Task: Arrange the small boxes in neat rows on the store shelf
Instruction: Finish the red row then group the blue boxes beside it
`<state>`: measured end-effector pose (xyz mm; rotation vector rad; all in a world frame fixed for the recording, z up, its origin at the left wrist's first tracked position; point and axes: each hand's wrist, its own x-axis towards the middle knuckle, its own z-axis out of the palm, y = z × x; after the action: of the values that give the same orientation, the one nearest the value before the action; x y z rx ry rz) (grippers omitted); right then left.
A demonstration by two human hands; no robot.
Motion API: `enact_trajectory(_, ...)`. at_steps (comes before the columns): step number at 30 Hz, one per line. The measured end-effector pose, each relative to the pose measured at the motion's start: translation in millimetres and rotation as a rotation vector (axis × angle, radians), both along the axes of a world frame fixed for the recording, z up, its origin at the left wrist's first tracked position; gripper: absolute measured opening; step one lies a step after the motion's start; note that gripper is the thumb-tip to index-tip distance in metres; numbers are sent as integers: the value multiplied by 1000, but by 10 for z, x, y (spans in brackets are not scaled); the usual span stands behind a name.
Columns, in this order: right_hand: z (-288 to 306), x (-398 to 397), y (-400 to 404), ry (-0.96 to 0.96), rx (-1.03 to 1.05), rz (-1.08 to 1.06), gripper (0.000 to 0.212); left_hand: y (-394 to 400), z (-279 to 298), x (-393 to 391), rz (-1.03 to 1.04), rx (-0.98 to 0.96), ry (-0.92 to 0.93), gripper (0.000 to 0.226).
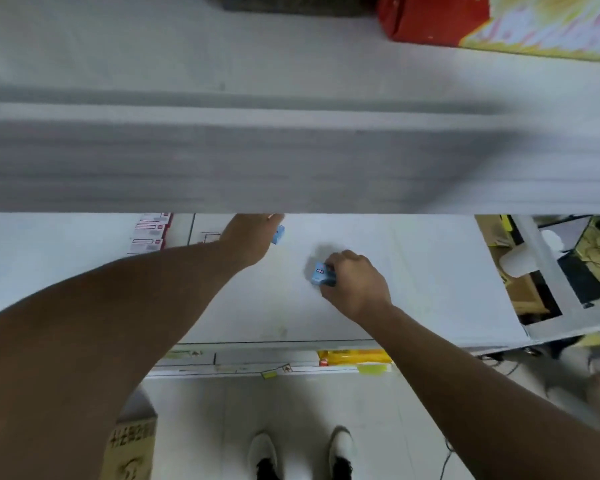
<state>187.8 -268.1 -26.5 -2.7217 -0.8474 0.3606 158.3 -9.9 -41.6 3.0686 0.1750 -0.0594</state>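
Hands are seen from above, reaching over a white store shelf (413, 271). A small blue box (323, 274) is gripped by the right hand (355, 280), with the fingers curled round it, near the middle of the shelf surface; whether it touches the shelf cannot be told. Farther back and to the left, a 2nd blue box (278, 234) is held at the left hand (248, 237), whose fingertips are hidden under the shelf above (291, 161), so their state cannot be told. Red and white boxes (149, 233) are stacked at the far left of the shelf. Yellow packets (354, 357) lie on the lower shelf. 2 white shoes (264, 452) are seen on the floor below.
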Motion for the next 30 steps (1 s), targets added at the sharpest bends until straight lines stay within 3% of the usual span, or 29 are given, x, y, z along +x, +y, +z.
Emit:
enact_trajectory(3, -21, -6, -78, -1, 10, -4, 28, 24, -94, 113, -66, 85, 50, 36)
enact_trajectory(8, -11, -31, -151, 11, 48, -1, 31, -202, -74, -57, -4, 232, 41, 41)
enact_trajectory(13, 84, -113, -224, 21, 102, 22, 33, -442, 86, -412, 93, 56, -77, 42)
enact_trajectory(17, 220, -206, -274, 44, 92, 95, 35, -628, 290, -827, 166, -48, -77, 59)
enact_trajectory(20, 341, -266, -249, 70, 93, 173, 34, -742, 375, -1214, 274, -112, -55, 56)
enact_trajectory(24, 422, -369, -165, 107, 126, 279, 32, -861, 474, -1700, 389, -67, -12, 34)
enact_trajectory(30, 489, -616, 10, 125, 147, 394, 41, -897, 595, -2290, 488, -4, 7, 39)
